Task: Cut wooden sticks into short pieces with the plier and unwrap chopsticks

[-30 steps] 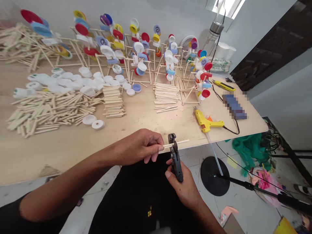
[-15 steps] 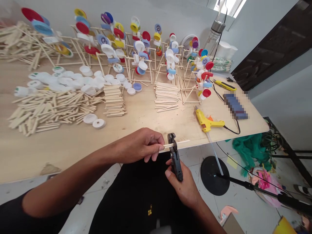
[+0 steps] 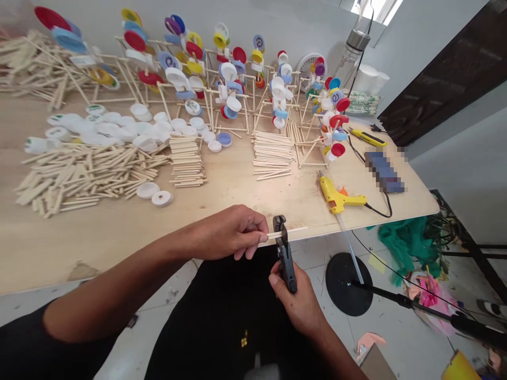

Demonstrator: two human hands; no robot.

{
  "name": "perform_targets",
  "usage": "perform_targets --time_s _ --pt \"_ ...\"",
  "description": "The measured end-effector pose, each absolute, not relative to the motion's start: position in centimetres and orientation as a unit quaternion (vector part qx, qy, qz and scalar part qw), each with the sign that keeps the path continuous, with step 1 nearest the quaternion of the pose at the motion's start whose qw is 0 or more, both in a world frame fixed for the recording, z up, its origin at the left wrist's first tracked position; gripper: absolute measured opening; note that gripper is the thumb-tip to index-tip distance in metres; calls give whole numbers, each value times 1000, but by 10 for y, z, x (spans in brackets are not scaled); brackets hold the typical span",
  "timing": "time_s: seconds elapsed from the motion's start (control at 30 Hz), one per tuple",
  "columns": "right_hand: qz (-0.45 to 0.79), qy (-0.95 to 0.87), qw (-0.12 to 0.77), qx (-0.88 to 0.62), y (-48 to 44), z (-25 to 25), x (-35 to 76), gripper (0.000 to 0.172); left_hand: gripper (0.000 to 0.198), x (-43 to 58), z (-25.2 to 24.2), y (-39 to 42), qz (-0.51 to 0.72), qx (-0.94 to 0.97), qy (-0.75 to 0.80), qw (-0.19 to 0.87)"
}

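Near the table's front edge, my left hand (image 3: 241, 232) pinches thin wooden sticks (image 3: 273, 235) between thumb and fingers; how many is hard to tell. They reach into the head of a black hand cutter (image 3: 285, 261), and one thin end sticks out on its far side. My right hand (image 3: 301, 298) is wrapped around the cutter's handles, below the table edge, with the head pointing up. Whether the blades have gone through the wood cannot be seen. Behind my hands lie a neat stack of cut sticks (image 3: 272, 153) and a second stack (image 3: 187, 161).
Stick frames with colored bottle caps (image 3: 278, 89) line the back. White caps (image 3: 114, 126) and a loose stick pile (image 3: 87, 177) lie left. At right are a yellow glue gun (image 3: 336, 196), a yellow utility knife (image 3: 367, 137), a blurred-out object (image 3: 383, 171) and a black stand (image 3: 349, 285).
Both hands, the sticks and the cutter keep almost the same pose. The view has shifted very slightly.
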State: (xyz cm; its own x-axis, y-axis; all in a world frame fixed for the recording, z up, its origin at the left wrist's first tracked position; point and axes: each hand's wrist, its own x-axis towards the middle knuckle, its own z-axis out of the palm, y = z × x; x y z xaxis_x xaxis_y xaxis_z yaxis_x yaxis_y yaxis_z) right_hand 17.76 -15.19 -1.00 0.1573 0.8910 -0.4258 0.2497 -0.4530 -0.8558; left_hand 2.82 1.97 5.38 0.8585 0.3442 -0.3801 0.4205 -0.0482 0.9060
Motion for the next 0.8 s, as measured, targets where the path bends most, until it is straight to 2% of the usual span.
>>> perform_targets --time_s 0.8 --pt "416 -441 323 -727 -152 -20 170 27 18 31 49 17 -27 701 283 653"
